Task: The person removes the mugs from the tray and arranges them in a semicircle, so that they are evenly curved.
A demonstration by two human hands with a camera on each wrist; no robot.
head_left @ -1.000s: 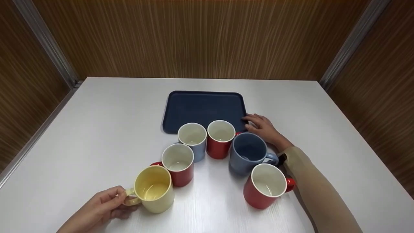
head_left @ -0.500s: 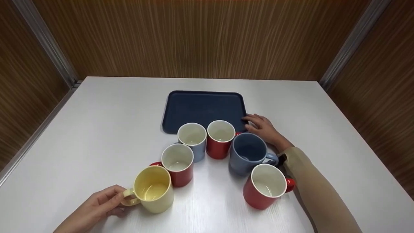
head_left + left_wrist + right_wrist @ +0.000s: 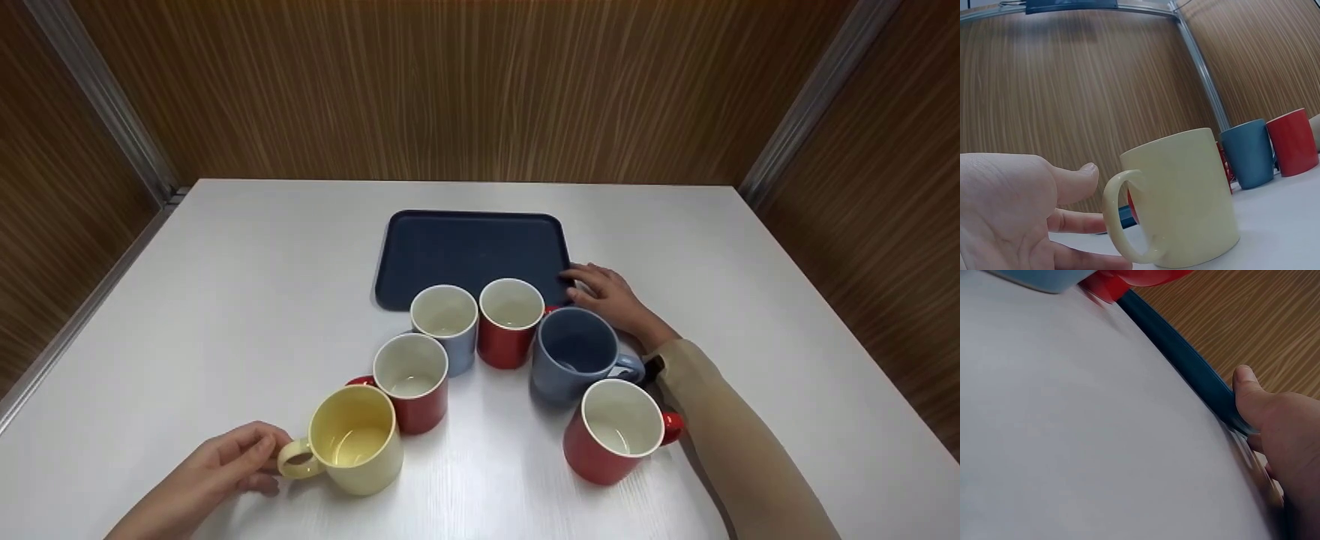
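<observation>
Yellow mug (image 3: 356,440) is stood upright on the counter (image 3: 225,300) at near left, handle (image 3: 1126,219) turned toward the left hand (image 3: 214,472). That hand is seen just beside the handle with fingers (image 3: 1075,220) loosely extended and spread, nothing gripped; thumb lies level with the loop's top, contact with the handle cannot be confirmed from the wrist view. For a clean pickup, fingers should be threaded through the loop and the thumb set on top before any lift, and the mug kept vertical, since the red mug (image 3: 411,381) is stood touching or nearly touching its far right side. Left palm is turned inward, wrist low over the counter. Right hand (image 3: 611,296) is laid flat at the near right corner of the dark blue tray (image 3: 472,251), thumb pressed against the rim (image 3: 1196,368), remaining fingers probably resting on the counter, partly hidden. Tray should be held steady that way. Right forearm is run past the blue mug (image 3: 574,356) and the near red mug (image 3: 615,431).
</observation>
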